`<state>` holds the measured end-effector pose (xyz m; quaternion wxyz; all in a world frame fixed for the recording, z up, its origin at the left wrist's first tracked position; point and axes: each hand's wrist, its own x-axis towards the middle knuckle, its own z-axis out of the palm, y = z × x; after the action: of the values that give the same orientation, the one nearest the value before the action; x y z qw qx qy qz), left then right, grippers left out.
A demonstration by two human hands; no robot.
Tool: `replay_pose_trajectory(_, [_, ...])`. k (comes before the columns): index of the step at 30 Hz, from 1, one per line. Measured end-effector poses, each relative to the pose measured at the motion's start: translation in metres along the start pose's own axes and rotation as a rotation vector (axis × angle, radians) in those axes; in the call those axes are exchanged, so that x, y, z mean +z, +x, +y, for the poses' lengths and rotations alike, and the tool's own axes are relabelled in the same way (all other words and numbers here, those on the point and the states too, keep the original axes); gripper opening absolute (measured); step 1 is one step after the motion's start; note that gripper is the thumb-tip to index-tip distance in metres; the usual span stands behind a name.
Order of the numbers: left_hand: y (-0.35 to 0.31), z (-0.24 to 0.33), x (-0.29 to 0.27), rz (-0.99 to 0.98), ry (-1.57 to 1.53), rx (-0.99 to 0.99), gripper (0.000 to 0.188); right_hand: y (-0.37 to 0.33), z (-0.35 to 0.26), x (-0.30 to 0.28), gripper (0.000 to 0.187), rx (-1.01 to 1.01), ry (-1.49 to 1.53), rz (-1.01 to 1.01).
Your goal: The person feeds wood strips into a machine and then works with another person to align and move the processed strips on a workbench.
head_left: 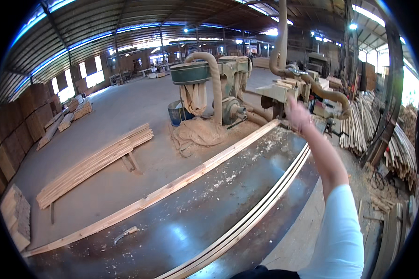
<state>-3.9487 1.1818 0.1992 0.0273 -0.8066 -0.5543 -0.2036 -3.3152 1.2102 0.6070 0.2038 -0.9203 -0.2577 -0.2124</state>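
Note:
My right arm, in a light short sleeve, stretches forward over the near side of a dark, shiny table [209, 197]. My right hand [299, 115] is raised at the table's far end, in front of the woodworking machine [273, 92]. Motion smears its fingers, and I see nothing clearly held in it. My left hand is out of view. One long wooden board [172, 187] lies along the table's left edge. Several thin wooden strips [246, 225] lie side by side along the right edge. A small curved tool with a pale handle [131, 230] rests on the tabletop.
Wood shavings [226, 179] are scattered over the table. Beyond it stands a green dust collector [191, 73] with a sawdust-covered sack [198, 131] at its foot. Stacked boards [95, 165] rest on supports to the left. Loose strips [358, 123] are piled at right beside a post [386, 100].

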Motion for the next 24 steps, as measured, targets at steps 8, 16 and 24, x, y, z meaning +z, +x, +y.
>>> replay_pose_trajectory(8, [0.001, -0.004, 0.005, -0.069, -0.023, -0.007, 0.075, -0.028, 0.038, 0.066, 0.055, -0.008, 0.132, 0.170])
replay_pose_trajectory(16, [-0.011, -0.013, 0.046, -0.160, -0.059, -0.077, 0.077, -0.356, 0.149, 0.217, 0.081, 0.400, -0.266, -0.545])
replay_pose_trajectory(24, [-0.007, -0.022, 0.034, -0.243, 0.023, -0.087, 0.076, -0.416, 0.132, 0.257, 0.079, 0.691, 0.038, -0.296])
